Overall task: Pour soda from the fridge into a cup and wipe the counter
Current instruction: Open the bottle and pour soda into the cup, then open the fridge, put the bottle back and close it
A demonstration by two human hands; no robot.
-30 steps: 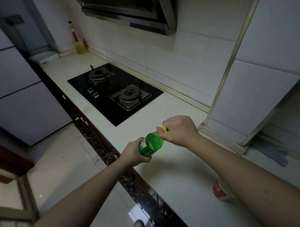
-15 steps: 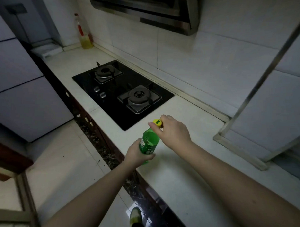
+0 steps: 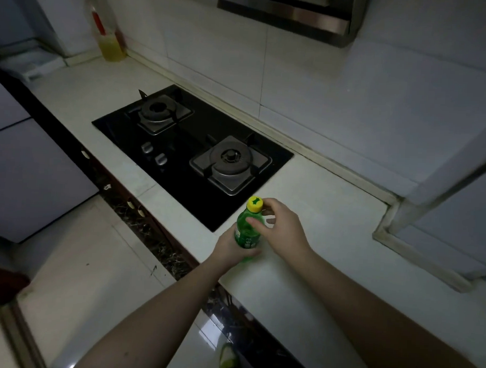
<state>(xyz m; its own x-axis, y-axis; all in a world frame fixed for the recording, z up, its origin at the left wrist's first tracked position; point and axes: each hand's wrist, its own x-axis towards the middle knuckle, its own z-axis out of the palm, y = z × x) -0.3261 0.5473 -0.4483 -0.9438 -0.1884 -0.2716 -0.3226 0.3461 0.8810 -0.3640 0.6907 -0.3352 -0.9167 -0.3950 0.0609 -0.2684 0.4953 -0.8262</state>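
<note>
My left hand [image 3: 230,249] grips the green soda bottle [image 3: 247,229] low; my right hand [image 3: 283,232], at its 3 o'clock, pinches the neck below the yellow cap [image 3: 255,204].

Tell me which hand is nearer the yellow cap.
Right. The right hand has its fingers right beside the cap, thumb lower on the bottle neck. The left hand grips the bottle's lower body, well below the cap.

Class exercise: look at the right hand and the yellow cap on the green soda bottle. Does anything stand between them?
Nothing visible does. The right hand is right beside the yellow cap, fingers at the bottle neck, while the left hand grips the green soda bottle lower down.
</note>
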